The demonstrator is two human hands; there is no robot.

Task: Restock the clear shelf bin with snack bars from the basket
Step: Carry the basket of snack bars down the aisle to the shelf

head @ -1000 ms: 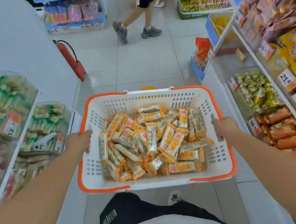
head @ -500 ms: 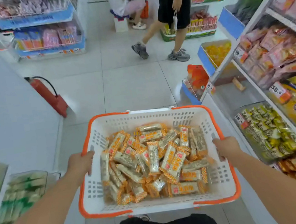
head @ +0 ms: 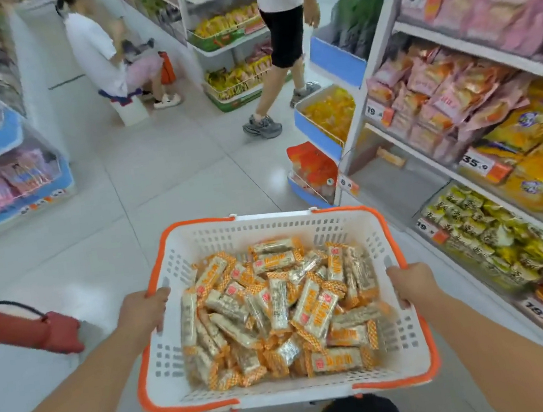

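Gripping the white, orange-rimmed basket [head: 400,358] by its side rims, my left hand [head: 144,310] and right hand [head: 408,283] curled over them. Long axis runs away from me, down the aisle. Snack bars [head: 278,308] lie heaped inside, pointing every way.

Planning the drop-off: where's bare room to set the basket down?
Bare floor tiles ahead, between the fire extinguisher on the left and the right shelving. An apparently empty shelf section beside the green-packet bin. Other shelves are packed. Walking person crowds the aisle ahead.
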